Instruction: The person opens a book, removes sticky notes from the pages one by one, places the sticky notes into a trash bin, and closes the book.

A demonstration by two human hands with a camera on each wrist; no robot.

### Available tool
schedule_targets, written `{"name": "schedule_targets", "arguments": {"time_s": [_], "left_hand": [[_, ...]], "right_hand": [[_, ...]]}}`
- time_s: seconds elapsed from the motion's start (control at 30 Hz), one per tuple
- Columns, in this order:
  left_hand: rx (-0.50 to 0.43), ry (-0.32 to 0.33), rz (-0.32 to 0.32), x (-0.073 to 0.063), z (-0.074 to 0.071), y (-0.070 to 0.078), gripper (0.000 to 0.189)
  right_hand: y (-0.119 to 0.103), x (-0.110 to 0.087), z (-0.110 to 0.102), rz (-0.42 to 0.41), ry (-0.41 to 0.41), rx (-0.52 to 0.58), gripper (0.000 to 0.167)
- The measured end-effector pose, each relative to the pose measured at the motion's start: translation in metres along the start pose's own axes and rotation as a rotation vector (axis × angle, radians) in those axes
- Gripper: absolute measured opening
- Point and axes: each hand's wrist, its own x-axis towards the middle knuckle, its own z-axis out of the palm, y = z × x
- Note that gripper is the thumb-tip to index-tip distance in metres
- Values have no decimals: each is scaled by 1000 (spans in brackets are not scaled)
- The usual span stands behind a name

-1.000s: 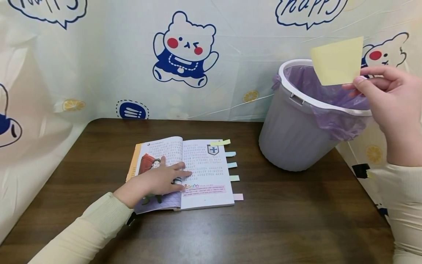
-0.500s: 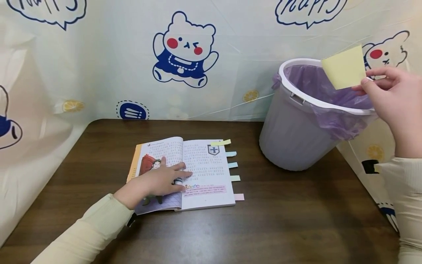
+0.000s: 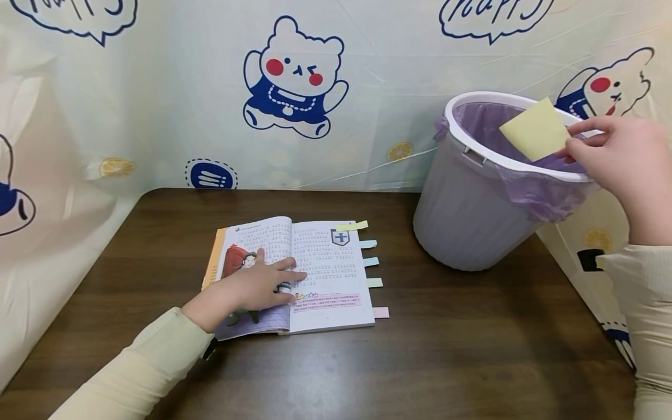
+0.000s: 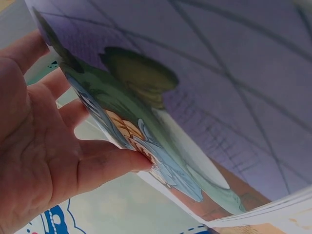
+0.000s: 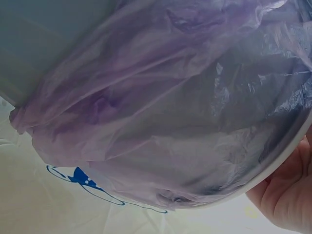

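An open book (image 3: 331, 280) with printed text and pictures lies on the table. My left hand (image 3: 257, 286) rests on its left page near the spine, fingers spread. Up close in the left wrist view, that hand (image 4: 53, 141) lies against the illustrated page (image 4: 229, 107). My right hand (image 3: 625, 151) pinches a pale yellow sticky note (image 3: 536, 129) by its right corner. The note overlaps the mouth of a grey trash bin (image 3: 467, 204) lined with a purple plastic bag (image 3: 483, 125). In the right wrist view, part of the right hand (image 5: 287, 185) shows beyond the bin's rim; the note is hidden there.
Several coloured index tabs (image 3: 371, 262) stick out from the book's right edge. The bin stands at the back right of the brown wooden table (image 3: 420, 361). Behind the table hangs a pale curtain (image 3: 378, 116) printed with bears and orange slices.
The right hand has lowered the sticky note toward the bin's mouth, and the note has turned to a diamond-like tilt. The left hand has stayed in place on the book.
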Motion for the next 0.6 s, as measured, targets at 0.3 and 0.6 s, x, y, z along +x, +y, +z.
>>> {"name": "schedule_targets", "arguments": {"time_s": [0.3,0.6], "left_hand": [[15,4,5,2,-1,-1,57],[23,0,2,3,1,-1,58]], "right_hand": [[4,5,0,-99,-9,-37,37],[1,4,0,-107,-19,-16,34]]}}
